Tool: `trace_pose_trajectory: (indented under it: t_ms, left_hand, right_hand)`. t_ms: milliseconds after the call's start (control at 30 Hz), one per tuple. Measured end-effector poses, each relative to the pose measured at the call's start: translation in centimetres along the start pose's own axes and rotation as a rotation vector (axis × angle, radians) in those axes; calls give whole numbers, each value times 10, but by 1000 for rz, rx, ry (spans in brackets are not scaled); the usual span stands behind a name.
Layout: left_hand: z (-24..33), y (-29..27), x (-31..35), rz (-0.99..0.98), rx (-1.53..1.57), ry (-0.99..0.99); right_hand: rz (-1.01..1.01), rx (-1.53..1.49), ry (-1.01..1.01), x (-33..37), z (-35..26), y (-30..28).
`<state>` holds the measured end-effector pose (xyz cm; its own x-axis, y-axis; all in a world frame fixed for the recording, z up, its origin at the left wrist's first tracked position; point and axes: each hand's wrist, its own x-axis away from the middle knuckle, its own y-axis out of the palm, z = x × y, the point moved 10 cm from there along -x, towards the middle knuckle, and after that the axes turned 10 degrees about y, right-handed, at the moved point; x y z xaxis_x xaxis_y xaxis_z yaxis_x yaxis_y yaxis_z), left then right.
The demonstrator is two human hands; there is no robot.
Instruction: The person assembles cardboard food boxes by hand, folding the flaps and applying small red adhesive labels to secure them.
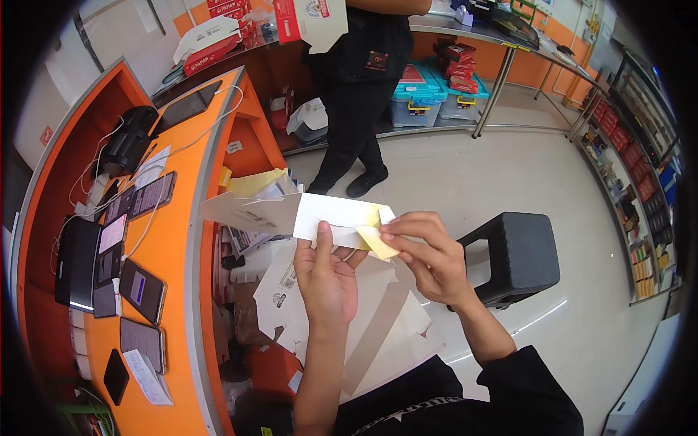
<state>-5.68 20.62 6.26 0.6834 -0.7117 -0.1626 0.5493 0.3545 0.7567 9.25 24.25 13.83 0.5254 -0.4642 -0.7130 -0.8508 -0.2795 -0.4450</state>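
Note:
In the middle of the head view I hold up a partly folded white cardboard box [336, 211], with a panel reaching out to the left. My left hand [329, 280] grips its lower edge, thumb on the near face and fingers behind. At the box's right end, my right hand [430, 254] pinches a small yellow-tinted flap [375, 240] between thumb and fingers. Below my hands, flat unfolded cardboard sheets [280, 294] lie over my lap, some white with dark print and one with a grey-brown strip.
To the left an orange counter [163, 291] bears several phones, a tablet [185, 107], cables and paper slips. A black stool [520, 251] stands on the floor at right. Across from me a person in dark clothes [363, 80] stands by a steel table, near lidded plastic bins [418, 98].

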Motion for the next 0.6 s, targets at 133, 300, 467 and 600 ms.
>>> trace_pose_trajectory:
  t_ms: [133,300,467,600]
  left_hand:
    - [0,-5,-1,35,-8,10]
    - [1,-5,0,62,2,10]
    - [0,-4,0,59,-8,0]
    - [-2,-3,0,62,-20,1]
  right_hand:
    - [89,-854,495,11,59,2]
    - [149,-1660,823,25,100,26]
    - [170,-1670,831,33,100,24]
    - [130,-1602,694,29,96,12]
